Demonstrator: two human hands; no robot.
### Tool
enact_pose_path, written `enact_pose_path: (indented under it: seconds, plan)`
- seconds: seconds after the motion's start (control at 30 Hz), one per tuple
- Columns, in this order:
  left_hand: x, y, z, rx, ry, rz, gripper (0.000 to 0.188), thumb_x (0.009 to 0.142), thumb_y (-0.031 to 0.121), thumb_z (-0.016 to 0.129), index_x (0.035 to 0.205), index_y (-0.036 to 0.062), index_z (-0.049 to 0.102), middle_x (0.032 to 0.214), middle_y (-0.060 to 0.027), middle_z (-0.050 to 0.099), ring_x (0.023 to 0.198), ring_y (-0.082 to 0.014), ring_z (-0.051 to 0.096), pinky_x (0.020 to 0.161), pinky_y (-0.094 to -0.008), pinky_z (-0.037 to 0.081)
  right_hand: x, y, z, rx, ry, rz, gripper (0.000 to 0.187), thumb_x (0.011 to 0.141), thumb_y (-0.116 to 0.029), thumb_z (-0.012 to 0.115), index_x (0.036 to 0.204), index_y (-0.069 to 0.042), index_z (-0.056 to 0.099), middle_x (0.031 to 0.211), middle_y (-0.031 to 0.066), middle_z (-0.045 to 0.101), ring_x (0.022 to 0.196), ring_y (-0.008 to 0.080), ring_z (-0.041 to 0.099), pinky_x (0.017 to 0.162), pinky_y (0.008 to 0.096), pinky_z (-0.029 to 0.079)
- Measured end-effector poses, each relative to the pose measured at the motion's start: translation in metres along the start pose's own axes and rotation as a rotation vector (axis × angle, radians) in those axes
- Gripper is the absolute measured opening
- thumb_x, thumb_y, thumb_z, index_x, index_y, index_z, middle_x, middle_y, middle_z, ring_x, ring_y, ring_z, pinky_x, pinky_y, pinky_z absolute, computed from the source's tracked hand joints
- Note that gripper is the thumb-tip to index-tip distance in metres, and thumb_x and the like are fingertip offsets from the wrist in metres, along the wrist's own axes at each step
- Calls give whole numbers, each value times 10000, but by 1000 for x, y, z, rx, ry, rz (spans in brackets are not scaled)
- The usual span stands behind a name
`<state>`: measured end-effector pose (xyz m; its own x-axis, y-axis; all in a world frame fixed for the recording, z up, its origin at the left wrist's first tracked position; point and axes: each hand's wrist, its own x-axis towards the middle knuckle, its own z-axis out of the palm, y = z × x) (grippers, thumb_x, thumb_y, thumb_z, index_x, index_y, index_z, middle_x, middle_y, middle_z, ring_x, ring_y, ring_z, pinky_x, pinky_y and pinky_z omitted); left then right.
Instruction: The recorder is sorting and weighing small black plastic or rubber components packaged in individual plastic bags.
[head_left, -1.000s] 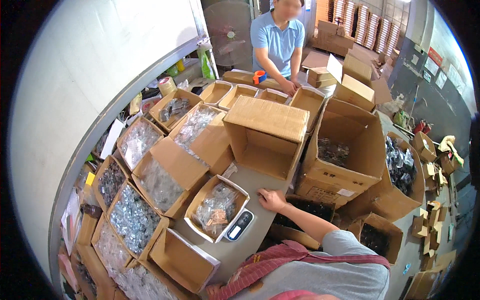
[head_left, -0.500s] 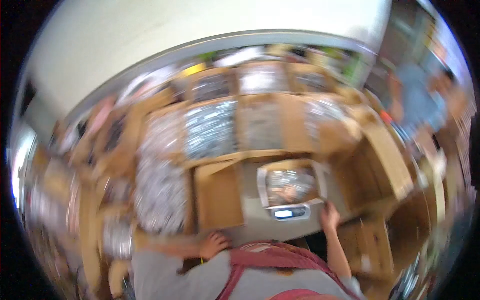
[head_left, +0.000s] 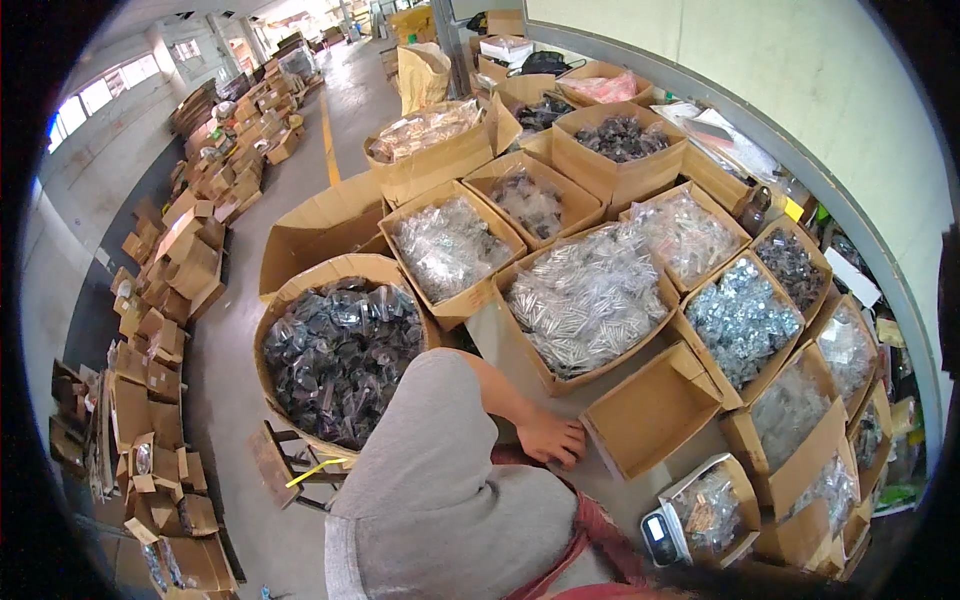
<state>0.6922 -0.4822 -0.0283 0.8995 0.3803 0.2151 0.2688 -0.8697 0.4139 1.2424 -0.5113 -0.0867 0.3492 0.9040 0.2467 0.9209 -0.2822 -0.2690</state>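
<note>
My left hand [head_left: 551, 437] rests on the grey tabletop [head_left: 571, 402] near its front edge, fingers lying loosely apart and holding nothing. An empty cardboard box [head_left: 652, 412] stands just to its right. Beyond the hand, a large carton [head_left: 590, 300] is heaped with clear bags of silvery, slender parts. Further right, a digital scale [head_left: 659, 536] with a lit display sits against a small open box [head_left: 712, 510] of clear bags with copper-coloured pieces. My right hand is out of view.
A round-sided carton [head_left: 342, 360] of bagged dark parts stands at my left, by a wooden stool [head_left: 285, 465]. More filled cartons [head_left: 742, 318] crowd the table toward the wall. Across the aisle floor [head_left: 232, 400], boxes [head_left: 190, 250] are piled along the far left wall.
The view has swung left, bringing the aisle and the piled boxes in. My right hand has gone out of the picture. My left hand still rests at the table edge.
</note>
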Motion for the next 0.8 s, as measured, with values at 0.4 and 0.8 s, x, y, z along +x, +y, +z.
enact_pose_path:
  seconds: [0.4,0.8]
  plan:
    - [8,3,-7,27,-14,-32,433,732,247,571,1149,155,500,1241,-143,471,1141,-365,432,972,-526,317,5,29,37,82,22,38,475,905,-271,565,1303,-18,502,1120,235,616,895,363,623,747,432,498]
    - [16,15,-11,160,-23,-326,449,748,258,597,1183,159,556,1245,-141,486,1139,-365,465,965,-502,373,0,-43,-32,196,-163,355,315,850,-214,557,1151,-134,601,1065,167,652,963,383,621,835,459,497]
